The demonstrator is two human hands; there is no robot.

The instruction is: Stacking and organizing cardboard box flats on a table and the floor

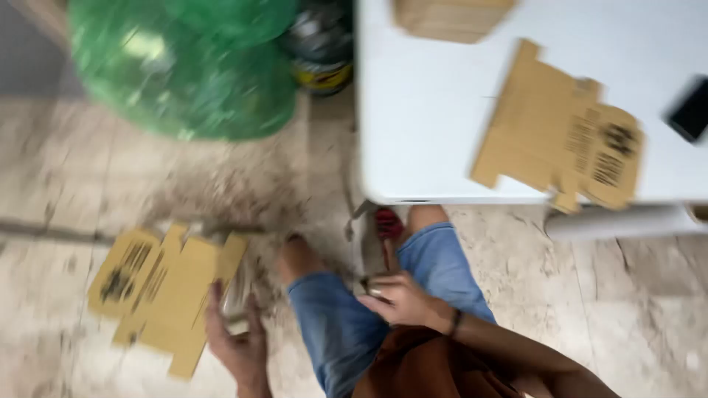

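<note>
The picture is blurred by motion, so fine detail is lost. The left hand (pixel 237 340) reaches down toward the floor (pixel 81 177) at about seven o'clock in the view. Its fingers curl up around a small pale, shiny thing (pixel 237 298); what that thing is cannot be told, but the hand seems to grasp it. Just beside this hand, at its ten o'clock, a flat cardboard blank (pixel 158 287) lies on the floor, its near edge touching or overlapping the fingers. The blank is unfolded, tan, with dark print on its left flaps.

The right hand (pixel 402 298) rests on the right knee, at three o'clock from the left hand and well apart from the floor blank. Its fingers are bent around a small pale object (pixel 366 285) at the fingertips; the grip looks closed, though the object is too blurred to name. A dark band sits on the wrist. Both knees wear blue shorts (pixel 442 265).

At one o'clock in the view a white table (pixel 428 103) stands above the knees. A second cardboard blank (pixel 557 129) lies on it near the front edge, one flap hanging over, far from both hands. A third piece of cardboard (pixel 450 16) shows at the table's far edge, and a black object (pixel 692 110) at three o'clock. At eleven o'clock a green bag (pixel 184 66) stands on the floor with a dark can (pixel 321 48) beside it.
</note>
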